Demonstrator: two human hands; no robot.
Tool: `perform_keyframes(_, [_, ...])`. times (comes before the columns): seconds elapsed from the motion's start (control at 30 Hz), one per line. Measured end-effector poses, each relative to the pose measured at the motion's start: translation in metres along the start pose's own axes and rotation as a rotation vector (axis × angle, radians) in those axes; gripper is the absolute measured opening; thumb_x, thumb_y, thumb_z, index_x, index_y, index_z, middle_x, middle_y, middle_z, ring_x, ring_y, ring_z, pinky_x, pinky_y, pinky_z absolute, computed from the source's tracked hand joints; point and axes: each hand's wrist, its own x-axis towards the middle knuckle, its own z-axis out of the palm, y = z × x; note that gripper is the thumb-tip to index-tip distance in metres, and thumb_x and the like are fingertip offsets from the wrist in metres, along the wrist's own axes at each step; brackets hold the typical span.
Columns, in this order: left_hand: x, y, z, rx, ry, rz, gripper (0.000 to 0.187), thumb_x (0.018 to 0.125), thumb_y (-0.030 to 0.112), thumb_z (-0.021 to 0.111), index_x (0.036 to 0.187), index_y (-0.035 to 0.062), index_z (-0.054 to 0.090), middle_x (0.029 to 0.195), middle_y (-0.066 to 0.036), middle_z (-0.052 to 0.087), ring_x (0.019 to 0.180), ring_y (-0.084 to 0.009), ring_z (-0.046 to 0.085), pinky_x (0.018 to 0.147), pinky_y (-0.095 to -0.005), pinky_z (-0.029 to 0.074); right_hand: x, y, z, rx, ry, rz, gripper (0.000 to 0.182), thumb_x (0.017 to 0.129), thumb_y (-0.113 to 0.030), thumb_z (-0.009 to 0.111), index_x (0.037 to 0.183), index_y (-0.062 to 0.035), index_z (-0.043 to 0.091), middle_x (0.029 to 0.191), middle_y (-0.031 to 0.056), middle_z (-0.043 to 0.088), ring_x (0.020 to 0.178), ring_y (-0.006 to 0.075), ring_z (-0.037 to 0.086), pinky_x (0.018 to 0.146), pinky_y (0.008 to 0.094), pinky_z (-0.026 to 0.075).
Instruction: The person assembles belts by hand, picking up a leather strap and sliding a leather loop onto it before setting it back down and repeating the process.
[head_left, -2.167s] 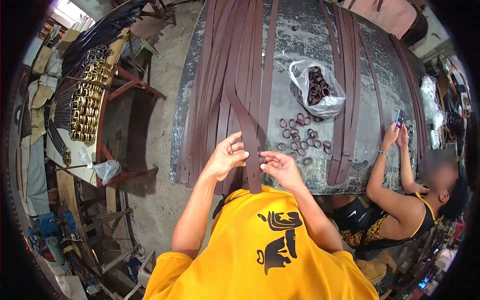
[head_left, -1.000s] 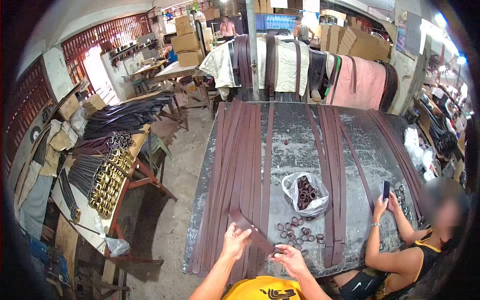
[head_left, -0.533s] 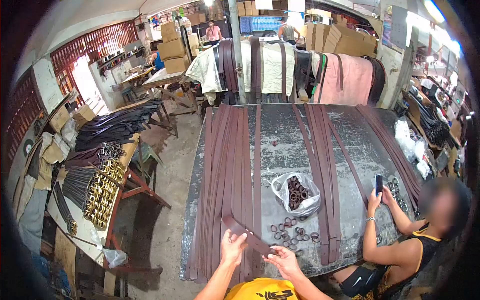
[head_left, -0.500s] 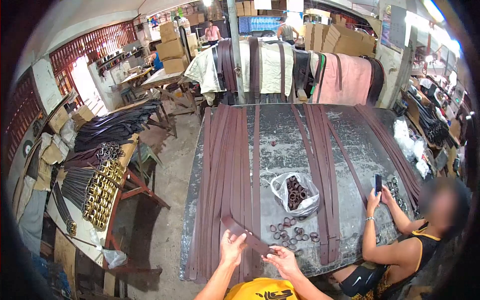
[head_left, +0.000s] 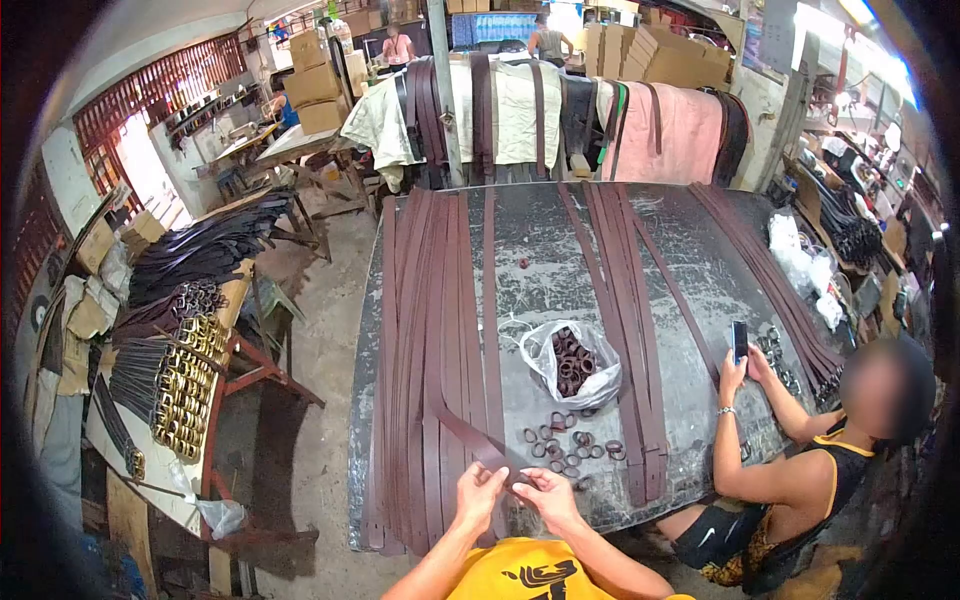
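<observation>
Near the table's front edge, my left hand (head_left: 482, 497) pinches a dark brown belt strap (head_left: 465, 432) close to its end. My right hand (head_left: 547, 497) grips the same end from the other side, with the fingertips of both hands nearly meeting. The strap bends up and away over a row of long brown straps (head_left: 408, 340) laid lengthwise on the table. Its very end is partly hidden by my fingers. Just beyond my right hand lie several loose belt loops (head_left: 585, 439). Behind them, a clear plastic bag (head_left: 536, 372) stands open, full of similar loops.
A seated person (head_left: 790, 460) at the right holds a phone (head_left: 740, 341). More straps (head_left: 640, 340) lie across the dark, worn table (head_left: 530, 225). Belts with gold buckles (head_left: 190, 385) cover a side table at left. Cloth-draped racks (head_left: 670, 130) stand behind.
My hands have drawn closer together on the strap, and its end has come lower toward my body. The whole view has shifted slightly.
</observation>
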Motion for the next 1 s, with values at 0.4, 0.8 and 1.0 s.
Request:
perform_keyframes(0.4, [-0.02,-0.048,-0.03,0.192,-0.059,-0.195,0.022,0.081,0.014,0.07,0.074,0.0009,0.054,0.076,-0.007,0.062,0.065,-0.0133,0.06,0.058,-0.025,0.052,-0.01,0.027,-0.022,-0.167,-0.115,0.04,0.036,0.081,0.005,0.061,0.117,0.0033,0.054,0.105,0.0072,0.061,0.096,0.0133,0.056,0.082,0.0261,0.048])
perform_keyframes(0.8, [-0.033,-0.036,-0.038,-0.099,-0.174,-0.274,0.013,0.085,-0.001,0.054,0.098,0.0008,0.055,0.092,-0.005,0.062,0.085,-0.0131,0.061,0.08,-0.0283,0.051,-0.017,0.015,-0.02,-0.343,-0.185,-0.008,0.051,0.076,0.012,0.056,0.125,0.0011,0.046,0.083,0.0008,0.055,0.074,0.0073,0.055,0.07,0.0201,0.046])
perform_keyframes(1.0, [-0.033,-0.046,-0.038,-0.011,-0.196,-0.197,0.019,0.083,-0.004,0.057,0.101,-0.0009,0.052,0.089,-0.004,0.059,0.08,-0.0106,0.058,0.075,-0.0234,0.049,-0.016,0.019,-0.028,-0.423,-0.214,0.002,0.056,0.075,0.013,0.057,0.128,-0.0023,0.045,0.086,0.0006,0.055,0.078,0.0067,0.054,0.072,0.0199,0.046])
